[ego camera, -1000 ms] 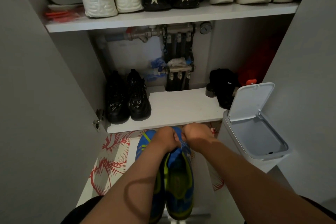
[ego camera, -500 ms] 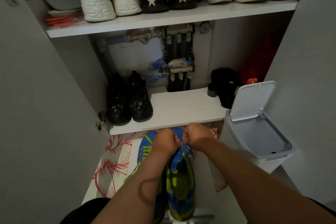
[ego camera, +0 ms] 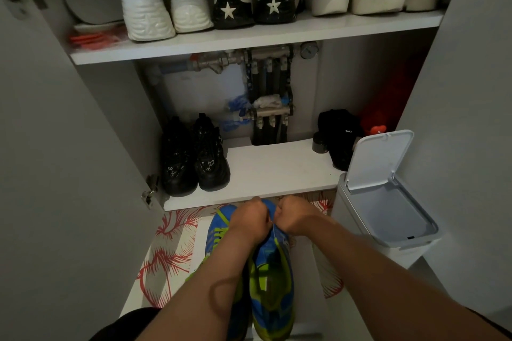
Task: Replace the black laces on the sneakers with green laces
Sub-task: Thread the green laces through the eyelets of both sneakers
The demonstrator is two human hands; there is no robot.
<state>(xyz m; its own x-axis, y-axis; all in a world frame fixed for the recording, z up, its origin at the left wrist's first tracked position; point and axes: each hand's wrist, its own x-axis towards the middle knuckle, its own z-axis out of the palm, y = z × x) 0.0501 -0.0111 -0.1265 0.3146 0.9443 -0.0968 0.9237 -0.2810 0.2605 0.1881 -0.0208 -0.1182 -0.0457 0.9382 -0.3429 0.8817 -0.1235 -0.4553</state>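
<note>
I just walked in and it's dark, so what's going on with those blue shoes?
A person at an open shoe cupboard is working on a pair of blue-and-green sneakers in front of the lower shelf. The left hand and right hand are both curled at the far end of one sneaker and seem to pinch a thin strand, probably a lace, between them. Its colour is hard to tell. Black shoes sit on that shelf, and a white bin stands open to the right.

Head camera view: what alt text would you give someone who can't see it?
A person's left hand and right hand, both clenched, work a thin strand at the front of a blue-and-green sneaker below an open shoe cupboard. Black shoes sit on its lower shelf, and a white bin stands open at the right.
</note>
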